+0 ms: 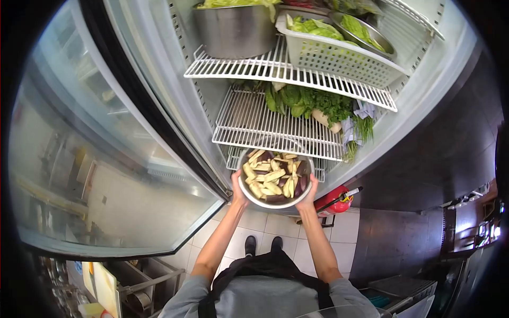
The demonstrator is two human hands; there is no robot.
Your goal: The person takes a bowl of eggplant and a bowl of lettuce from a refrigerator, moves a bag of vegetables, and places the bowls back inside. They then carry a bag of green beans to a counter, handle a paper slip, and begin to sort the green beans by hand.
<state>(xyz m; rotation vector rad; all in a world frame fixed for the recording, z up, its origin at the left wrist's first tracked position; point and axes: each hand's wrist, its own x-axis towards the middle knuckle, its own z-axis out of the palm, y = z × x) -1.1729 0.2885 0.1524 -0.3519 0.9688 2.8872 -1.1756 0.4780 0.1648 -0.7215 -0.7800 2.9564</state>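
Between my two hands is a round metal bowl (258,202) full of cut eggplant pieces (273,177), pale inside with dark purple skin. My left hand (239,189) grips the bowl's left side, and my right hand (309,194) grips its right side. Most of the fingers are hidden behind and under the bowl. It is held at the front of an open upright fridge, close to the edge of a white wire shelf (275,139). Part of a lower rack shows behind the bowl.
Leafy greens and a pale root (326,121) lie on the middle shelf's right. Above stand a steel pot (236,32) and a white perforated basket (344,58) of greens. The glass door (127,175) hangs open at left. A red fire extinguisher (331,200) stands right.
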